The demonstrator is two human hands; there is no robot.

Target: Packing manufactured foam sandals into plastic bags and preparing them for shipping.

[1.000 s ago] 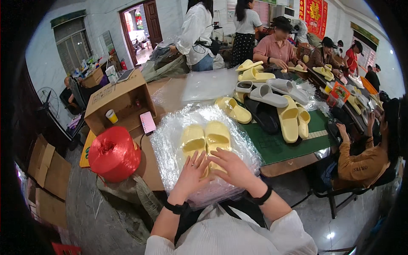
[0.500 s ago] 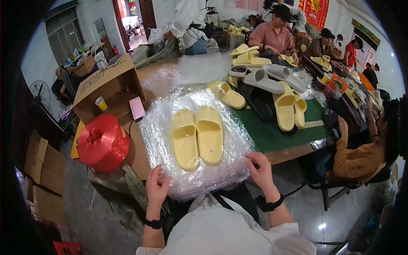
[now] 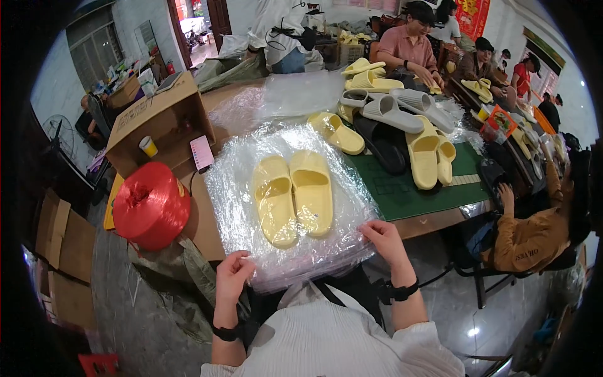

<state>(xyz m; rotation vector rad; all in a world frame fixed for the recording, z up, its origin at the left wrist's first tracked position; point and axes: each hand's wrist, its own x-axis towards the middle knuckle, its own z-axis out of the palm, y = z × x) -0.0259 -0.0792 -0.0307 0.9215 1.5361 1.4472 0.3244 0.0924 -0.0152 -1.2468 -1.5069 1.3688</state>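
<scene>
A pair of pale yellow slide slippers [image 3: 293, 198] lies side by side, toes away from me, on a stack of clear plastic sheets [image 3: 229, 210]. A hazy sheen over the slippers suggests that a clear layer covers them. My left hand [image 3: 234, 273] pinches the near left corner of the plastic between thumb and fingers. At the near right corner, my right hand [image 3: 384, 240] pinches the plastic edge the same way. Both wrists wear black bands.
Left of the stack are a red twine roll [image 3: 152, 206], a phone [image 3: 202, 153] and an open cardboard box [image 3: 157, 119] with a yellow cup. To the right, grey, black and yellow slippers [image 3: 392, 116] pile up on a green mat [image 3: 408, 204]. Several people sit beyond.
Both hands have closed from loosely curled fingers into pinches on the plastic's near corners. The slippers have shifted slightly away from me and look hazier.
</scene>
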